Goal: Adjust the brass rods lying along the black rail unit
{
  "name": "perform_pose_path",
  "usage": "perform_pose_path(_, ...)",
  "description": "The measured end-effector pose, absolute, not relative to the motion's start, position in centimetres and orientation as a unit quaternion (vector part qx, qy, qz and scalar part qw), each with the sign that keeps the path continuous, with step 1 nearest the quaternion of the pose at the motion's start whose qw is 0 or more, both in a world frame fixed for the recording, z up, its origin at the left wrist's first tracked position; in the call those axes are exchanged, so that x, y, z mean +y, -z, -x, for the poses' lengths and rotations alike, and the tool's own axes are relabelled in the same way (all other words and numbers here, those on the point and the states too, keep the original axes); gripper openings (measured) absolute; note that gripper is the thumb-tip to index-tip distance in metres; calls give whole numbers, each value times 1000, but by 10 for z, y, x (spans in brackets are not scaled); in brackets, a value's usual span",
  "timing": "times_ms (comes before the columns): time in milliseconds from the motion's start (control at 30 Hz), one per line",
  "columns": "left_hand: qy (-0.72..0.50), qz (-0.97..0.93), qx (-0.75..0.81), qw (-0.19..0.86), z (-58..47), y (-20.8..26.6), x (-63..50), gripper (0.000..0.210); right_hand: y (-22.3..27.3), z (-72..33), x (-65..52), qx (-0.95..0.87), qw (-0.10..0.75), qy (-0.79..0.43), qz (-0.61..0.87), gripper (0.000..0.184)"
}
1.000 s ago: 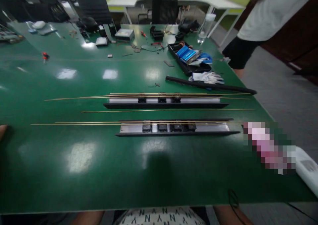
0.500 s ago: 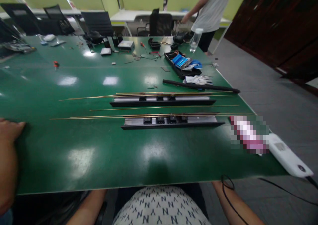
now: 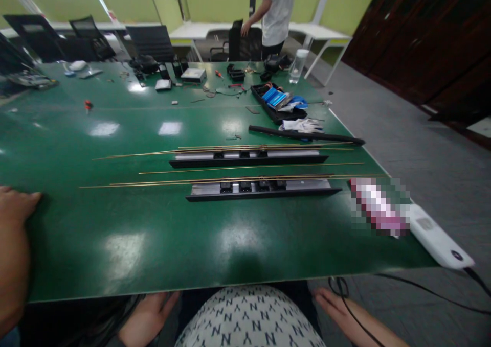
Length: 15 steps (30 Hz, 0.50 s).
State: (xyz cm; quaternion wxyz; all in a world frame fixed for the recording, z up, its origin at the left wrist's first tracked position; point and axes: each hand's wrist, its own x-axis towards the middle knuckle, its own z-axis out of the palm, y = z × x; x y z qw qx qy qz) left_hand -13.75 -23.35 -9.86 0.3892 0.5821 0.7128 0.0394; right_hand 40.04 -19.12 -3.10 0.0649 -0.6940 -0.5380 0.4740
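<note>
The near channel (image 3: 264, 194), a long open profile with a dark front wall, is set on the green table (image 3: 172, 265), ahead of both hands and beyond the table's near edge. Its long axis is laid from side to side, across the line of reach, with the open side up. Dark blocks (image 3: 245, 186) are seated in a row along its middle.

The left hand (image 3: 148, 315) is held low, nearer the wearer than the channel and out past its left end; the thumb is spread from the fingers, whose tips are partly hidden, and nothing is seen in the grasp. The right hand (image 3: 333, 305) is held low before the channel's right end, with fingers extended and nothing seen in them. The channel is touched by neither; the right hand is judged slightly nearer to it.

Thin golden rods (image 3: 134, 184) are laid along the channel's back side, parallel to it and reaching past both its ends; contact cannot be made out. Just behind it a single rod (image 3: 249, 168) is placed, then the far channel (image 3: 249, 161), nearly parallel. Well off to the channel's left, a co-worker's hand (image 3: 17, 204) is rested on the table.
</note>
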Motion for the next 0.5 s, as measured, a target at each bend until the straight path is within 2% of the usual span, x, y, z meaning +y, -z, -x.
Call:
perform_pose_path(100,-40,-554,682,476,137,67,-247,51,7,-384,-204,-537,85,-592,595,47)
perform_pose_path(233,-33,-559,637,529,117,8,-235,51,-11,-344,-189,-522,198,-623,548,54)
perform_pose_path(400,-156,-684,556,445,64,-41,-177,35,-18,-296,-130,-509,386,-549,539,47)
perform_pose_path(500,-251,-753,516,322,31,-45,-137,25,-21,-282,-81,-453,518,-469,553,43)
